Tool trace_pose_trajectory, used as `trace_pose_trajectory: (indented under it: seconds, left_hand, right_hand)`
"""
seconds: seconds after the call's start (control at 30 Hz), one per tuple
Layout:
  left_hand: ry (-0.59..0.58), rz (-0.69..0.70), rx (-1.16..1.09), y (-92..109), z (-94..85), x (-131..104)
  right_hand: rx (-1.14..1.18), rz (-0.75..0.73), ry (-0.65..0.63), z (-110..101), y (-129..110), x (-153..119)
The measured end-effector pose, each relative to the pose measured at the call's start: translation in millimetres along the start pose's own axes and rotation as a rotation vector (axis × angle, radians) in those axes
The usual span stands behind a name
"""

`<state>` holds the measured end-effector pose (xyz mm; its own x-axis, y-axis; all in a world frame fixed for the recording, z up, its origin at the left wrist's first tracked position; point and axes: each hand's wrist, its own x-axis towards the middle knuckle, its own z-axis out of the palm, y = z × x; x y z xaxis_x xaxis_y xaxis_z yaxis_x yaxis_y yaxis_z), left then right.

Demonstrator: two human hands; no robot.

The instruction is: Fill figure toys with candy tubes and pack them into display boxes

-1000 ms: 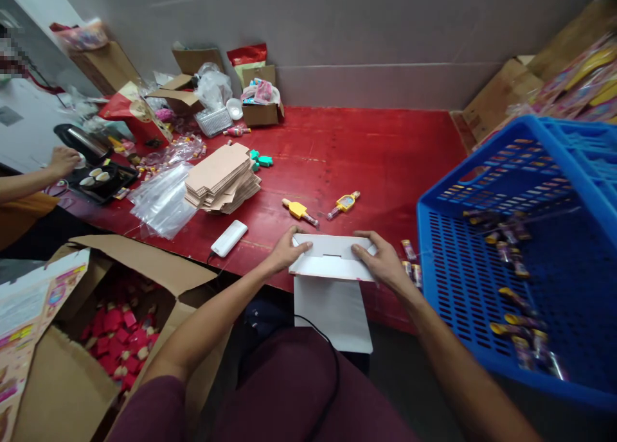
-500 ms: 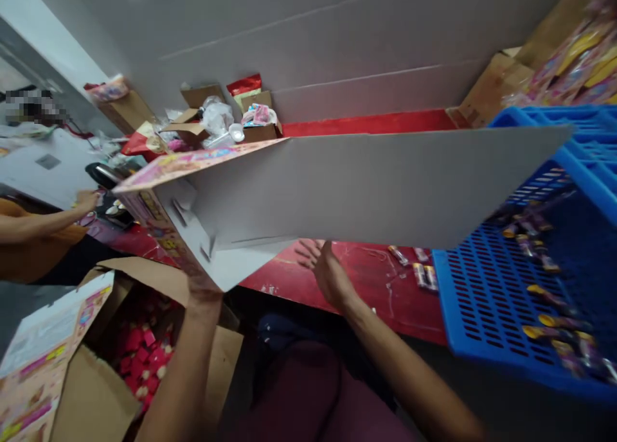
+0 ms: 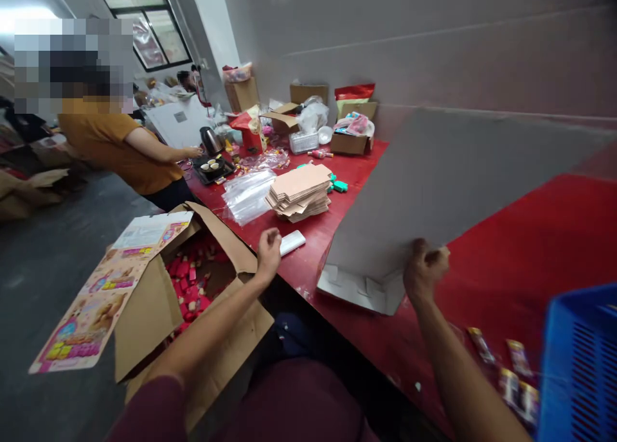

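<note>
A printed cardboard display box (image 3: 434, 172), its plain grey inside facing me, stands tilted over the red table, with its folded white end (image 3: 359, 291) low on the tabletop. My right hand (image 3: 425, 268) is closed on the lower edge of its long panel. To the left, my left hand (image 3: 268, 254) hovers near the table edge with its fingers curled and nothing visible in them. Just beyond it lies a flat white block (image 3: 292, 243). Below my left arm is an open carton (image 3: 144, 310) of small red packs (image 3: 190, 288), with a flat printed card (image 3: 96, 294) leaning over its side.
Stacked brown cardboard pieces (image 3: 301, 188) and clear plastic bags (image 3: 248, 194) lie on the red table (image 3: 520, 249). A blue crate (image 3: 578, 365) stands at the right beside several small wrapped packs (image 3: 518, 358). A person in an orange top (image 3: 116, 146) reaches toward a tray of cups (image 3: 212, 167).
My view has turned left. The display box has swung to the right and down to the table. My left hand has let go of it, and my right hand now grips it.
</note>
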<state>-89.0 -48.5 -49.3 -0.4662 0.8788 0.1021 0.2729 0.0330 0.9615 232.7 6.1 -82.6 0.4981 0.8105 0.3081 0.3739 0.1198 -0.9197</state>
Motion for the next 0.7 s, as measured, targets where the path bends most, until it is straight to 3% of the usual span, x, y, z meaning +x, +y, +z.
trace_pose_trajectory:
  seconds: [0.1,0.2,0.33,0.43,0.53,0.63,0.7]
  left_hand:
    - [-0.056,0.152,0.166,13,10.3,60]
    - [-0.162,0.273,0.318,25,40.9,117]
    - [-0.266,0.350,0.473,30,73.4,167]
    - [-0.305,0.355,0.561,24,81.8,180]
    - [-0.310,0.373,0.611,19,83.8,177]
    - [-0.259,0.398,0.622,27,77.4,173]
    - [-0.189,0.406,0.625,38,61.7,171]
  right_hand:
    - [-0.073,-0.077,0.009,7,2,-5]
    - [-0.106,-0.117,-0.047,12,-2,-13]
    - [-0.165,-0.160,-0.075,7,0,-24]
    - [-0.187,-0.205,-0.094,2,4,-27]
    - [-0.190,-0.249,-0.063,-2,3,-30]
    - [-0.185,-0.309,0.107,-11,-6,-45]
    - [-0.192,-0.383,0.259,-22,-18,-66]
